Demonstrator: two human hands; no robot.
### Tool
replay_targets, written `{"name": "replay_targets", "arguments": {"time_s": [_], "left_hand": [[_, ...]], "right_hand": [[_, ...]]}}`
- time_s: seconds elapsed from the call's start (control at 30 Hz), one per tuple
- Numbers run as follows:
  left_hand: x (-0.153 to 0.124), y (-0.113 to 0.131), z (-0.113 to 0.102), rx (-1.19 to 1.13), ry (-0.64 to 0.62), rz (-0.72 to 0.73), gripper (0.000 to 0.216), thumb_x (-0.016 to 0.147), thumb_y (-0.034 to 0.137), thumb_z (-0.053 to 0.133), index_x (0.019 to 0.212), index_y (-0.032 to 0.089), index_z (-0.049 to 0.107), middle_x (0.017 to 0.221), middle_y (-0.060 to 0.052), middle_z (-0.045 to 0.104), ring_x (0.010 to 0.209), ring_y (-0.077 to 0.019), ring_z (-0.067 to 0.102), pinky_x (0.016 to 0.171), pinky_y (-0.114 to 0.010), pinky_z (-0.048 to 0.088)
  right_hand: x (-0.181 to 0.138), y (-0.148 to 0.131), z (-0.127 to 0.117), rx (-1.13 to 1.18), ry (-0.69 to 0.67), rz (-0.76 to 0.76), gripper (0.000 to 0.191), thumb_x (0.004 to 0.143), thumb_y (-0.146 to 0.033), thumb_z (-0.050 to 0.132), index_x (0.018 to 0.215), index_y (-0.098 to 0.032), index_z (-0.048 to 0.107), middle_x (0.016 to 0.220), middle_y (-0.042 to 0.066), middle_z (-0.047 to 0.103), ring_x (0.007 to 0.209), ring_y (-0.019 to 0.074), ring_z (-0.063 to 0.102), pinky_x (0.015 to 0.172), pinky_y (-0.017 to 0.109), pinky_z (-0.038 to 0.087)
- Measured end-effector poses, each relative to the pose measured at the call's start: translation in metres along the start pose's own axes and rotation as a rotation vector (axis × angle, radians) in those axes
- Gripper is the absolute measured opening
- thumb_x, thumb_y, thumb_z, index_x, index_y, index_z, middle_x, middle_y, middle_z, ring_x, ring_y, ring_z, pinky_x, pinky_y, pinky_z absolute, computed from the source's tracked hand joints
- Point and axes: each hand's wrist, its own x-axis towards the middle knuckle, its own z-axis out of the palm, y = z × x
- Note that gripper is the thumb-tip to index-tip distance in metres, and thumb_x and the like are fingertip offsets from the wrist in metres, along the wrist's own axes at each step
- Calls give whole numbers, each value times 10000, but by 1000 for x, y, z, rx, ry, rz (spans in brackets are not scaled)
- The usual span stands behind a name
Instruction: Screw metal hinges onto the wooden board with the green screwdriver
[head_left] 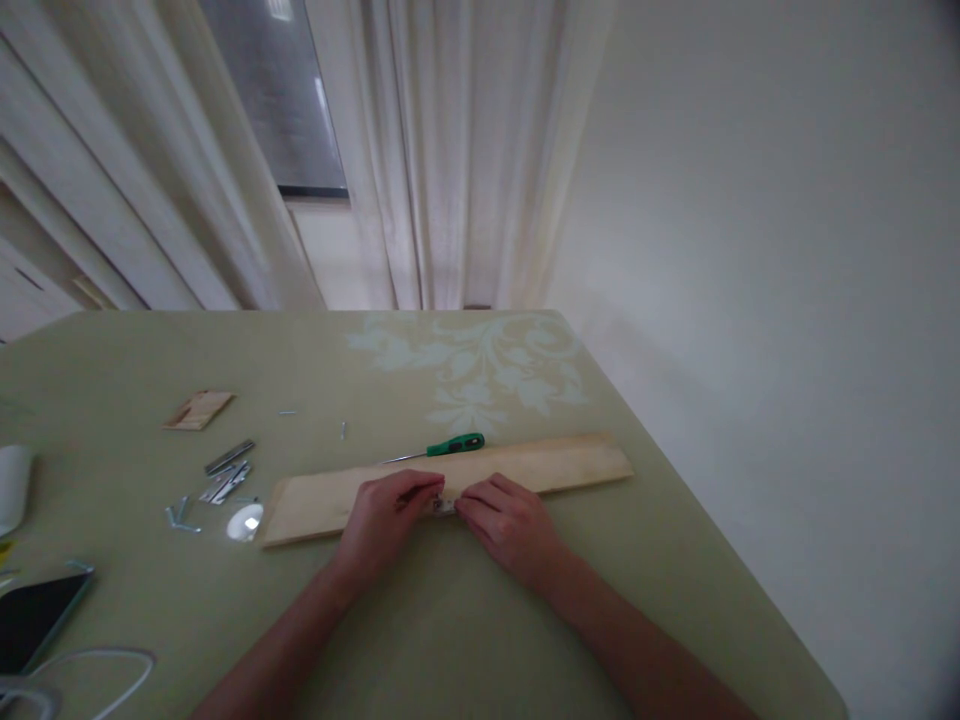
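A long pale wooden board (555,465) lies across the green table (450,620). Both my hands rest on its near edge at the middle. My left hand (386,520) and my right hand (506,520) have their fingers curled and pinch a small metal piece (444,507) between them, pressed against the board. A green-handled screwdriver (450,446) lies just behind the board, untouched.
Several metal brackets (225,475) and loose screws (180,515) lie left of the board, with a small wood block (199,410) further back. A phone (34,615), a white cable (97,670) and a white object (13,485) sit at the left. The table's right edge drops off near the wall.
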Motion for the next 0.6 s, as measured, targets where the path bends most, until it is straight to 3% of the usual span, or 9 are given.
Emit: {"name": "replay_targets", "arguments": {"time_s": [0.1, 0.23, 0.6], "left_hand": [[-3, -5, 1, 75, -48, 122, 211, 952, 300, 621, 980, 246, 824, 946, -20, 838, 842, -195, 780, 801, -287, 610], [-6, -11, 4, 131, -16, 238, 210, 988, 261, 596, 995, 239, 804, 947, -13, 829, 844, -174, 774, 803, -263, 605], [-3, -15, -4, 153, -72, 254, 112, 965, 238, 686, 946, 238, 797, 885, 0, 800, 811, -163, 732, 760, -256, 567]], "right_hand": [[0, 0, -1, -6, -13, 7, 90, 1004, -223, 657, 1012, -185, 738, 944, 42, 741, 886, 190, 617, 817, 323, 524], [0, 0, -2, 14, -28, 11, 92, 1000, -225, 662, 1037, -190, 738, 971, 46, 751, 905, 197, 626, 851, 327, 531], [-1, 0, -2, 32, -18, 3, 112, 1013, -223, 639, 1046, -186, 740, 979, 47, 755, 905, 200, 630, 839, 338, 536]]}}
